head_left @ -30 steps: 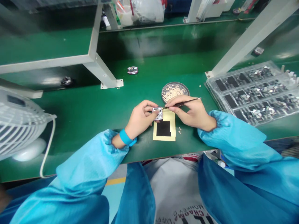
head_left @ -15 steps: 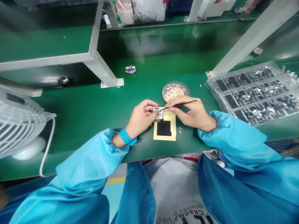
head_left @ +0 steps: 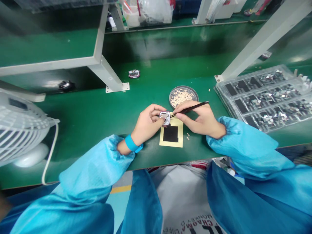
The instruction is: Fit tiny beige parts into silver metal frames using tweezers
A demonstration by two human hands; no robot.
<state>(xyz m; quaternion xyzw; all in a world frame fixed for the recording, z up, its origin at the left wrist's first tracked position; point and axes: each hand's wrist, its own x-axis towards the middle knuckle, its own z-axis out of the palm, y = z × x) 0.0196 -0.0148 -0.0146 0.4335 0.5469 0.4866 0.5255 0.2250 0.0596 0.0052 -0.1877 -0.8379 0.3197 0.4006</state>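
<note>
My left hand [head_left: 148, 122] pinches a small square metal-framed part [head_left: 165, 117] between thumb and fingers, its contents too small to identify. My right hand [head_left: 197, 117] grips slim black tweezers [head_left: 190, 109], whose tip sits at the part's left edge. Below the part lies a pale yellow card with a black square patch [head_left: 173, 134], partly hidden by the part and my left hand. Beyond my hands is a round mesh dish [head_left: 183, 97] holding many small beige pieces. A blue wrist strap [head_left: 131, 143] circles my left wrist.
A compartmented plastic tray [head_left: 264, 97] holding several dark and metallic parts lies at right on the green workbench [head_left: 85, 113]. A white fan [head_left: 19, 126] stands at left. White shelf legs [head_left: 108, 74] rise behind my hands. Tiny beige bits [head_left: 188, 136] lie beside the card.
My right hand has shifted slightly, tilting the tweezers more steeply. My left hand and the part stay almost still, and the whole view has moved a little.
</note>
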